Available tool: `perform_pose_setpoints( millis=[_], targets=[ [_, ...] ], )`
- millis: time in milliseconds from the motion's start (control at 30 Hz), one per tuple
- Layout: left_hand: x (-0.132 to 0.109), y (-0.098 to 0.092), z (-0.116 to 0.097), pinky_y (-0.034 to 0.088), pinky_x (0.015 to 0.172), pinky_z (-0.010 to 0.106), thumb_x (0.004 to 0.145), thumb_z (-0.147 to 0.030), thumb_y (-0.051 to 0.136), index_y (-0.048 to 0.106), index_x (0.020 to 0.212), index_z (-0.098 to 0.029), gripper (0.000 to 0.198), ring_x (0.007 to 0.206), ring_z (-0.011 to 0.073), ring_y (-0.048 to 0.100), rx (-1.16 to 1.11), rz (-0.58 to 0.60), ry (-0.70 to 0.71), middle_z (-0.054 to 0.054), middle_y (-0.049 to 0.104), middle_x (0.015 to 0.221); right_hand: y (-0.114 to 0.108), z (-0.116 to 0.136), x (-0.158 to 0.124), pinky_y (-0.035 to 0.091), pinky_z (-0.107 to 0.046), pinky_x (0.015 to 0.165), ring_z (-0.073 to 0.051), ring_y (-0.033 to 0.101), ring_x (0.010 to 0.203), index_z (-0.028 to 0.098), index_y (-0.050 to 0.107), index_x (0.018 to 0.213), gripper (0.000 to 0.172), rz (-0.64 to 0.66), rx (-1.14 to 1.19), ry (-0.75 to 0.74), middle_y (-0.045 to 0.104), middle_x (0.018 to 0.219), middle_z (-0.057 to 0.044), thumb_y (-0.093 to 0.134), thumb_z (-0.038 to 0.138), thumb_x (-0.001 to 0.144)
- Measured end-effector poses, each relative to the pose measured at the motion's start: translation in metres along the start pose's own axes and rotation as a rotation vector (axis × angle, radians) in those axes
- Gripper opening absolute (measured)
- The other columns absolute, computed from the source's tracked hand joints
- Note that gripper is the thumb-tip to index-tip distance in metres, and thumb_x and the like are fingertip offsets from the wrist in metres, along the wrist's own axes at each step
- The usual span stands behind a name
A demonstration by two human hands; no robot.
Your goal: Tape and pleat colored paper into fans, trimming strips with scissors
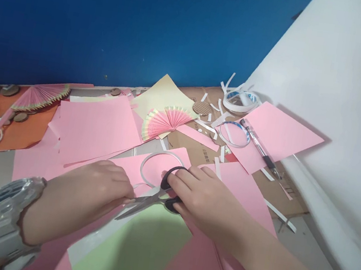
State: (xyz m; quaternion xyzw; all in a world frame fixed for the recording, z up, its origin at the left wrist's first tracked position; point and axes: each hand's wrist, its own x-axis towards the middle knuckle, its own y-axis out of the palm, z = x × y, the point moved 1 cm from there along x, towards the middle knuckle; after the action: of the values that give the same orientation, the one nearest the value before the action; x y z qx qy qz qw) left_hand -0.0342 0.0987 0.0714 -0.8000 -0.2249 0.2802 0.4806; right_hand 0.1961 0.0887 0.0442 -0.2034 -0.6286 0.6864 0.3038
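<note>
My right hand (206, 198) is closed on the black handles of a pair of scissors (153, 197), whose silver blades point left toward my left hand. My left hand (96, 188), with a silver watch on its wrist, is curled with its fingertips at the blades; what it pinches is hidden. A light green sheet (134, 251) lies just under the scissors, on pink paper (99, 127). A thin white ring (154, 167) lies right behind the scissors.
A folded pink paper fan (165, 121) and a cream sheet lie behind. A pen (260, 150), tape rolls (240, 101) and white strips lie right on cardboard. Another fan (41, 95), white cord and wooden discs lie left. Blue wall behind, white board right.
</note>
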Motion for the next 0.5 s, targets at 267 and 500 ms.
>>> perform_pose_setpoints(
  millis=[267, 500],
  targets=[
    [-0.0015, -0.001, -0.0004, 0.042, 0.073, 0.034, 0.092, -0.019, 0.044, 0.064, 0.093, -0.023, 0.021, 0.082, 0.0192, 0.059, 0.053, -0.003, 0.02, -0.001, 0.067, 0.088, 0.0014, -0.0028, -0.0004, 0.034, -0.032, 0.068, -0.019, 0.05, 0.078, 0.014, 0.057, 0.101, 0.02, 0.003, 0.04, 0.004, 0.061, 0.089, -0.003, 0.056, 0.013, 0.081],
    [-0.0026, -0.0029, 0.0013, 0.041, 0.075, 0.033, 0.094, -0.024, 0.042, 0.064, 0.098, -0.026, 0.022, 0.084, 0.0189, 0.058, 0.031, -0.017, 0.028, -0.001, 0.067, 0.092, 0.0018, -0.0037, -0.0008, 0.034, -0.031, 0.069, -0.019, 0.049, 0.076, 0.014, 0.057, 0.102, 0.021, 0.041, 0.047, 0.027, 0.06, 0.089, -0.003, 0.054, 0.013, 0.081]
  ],
)
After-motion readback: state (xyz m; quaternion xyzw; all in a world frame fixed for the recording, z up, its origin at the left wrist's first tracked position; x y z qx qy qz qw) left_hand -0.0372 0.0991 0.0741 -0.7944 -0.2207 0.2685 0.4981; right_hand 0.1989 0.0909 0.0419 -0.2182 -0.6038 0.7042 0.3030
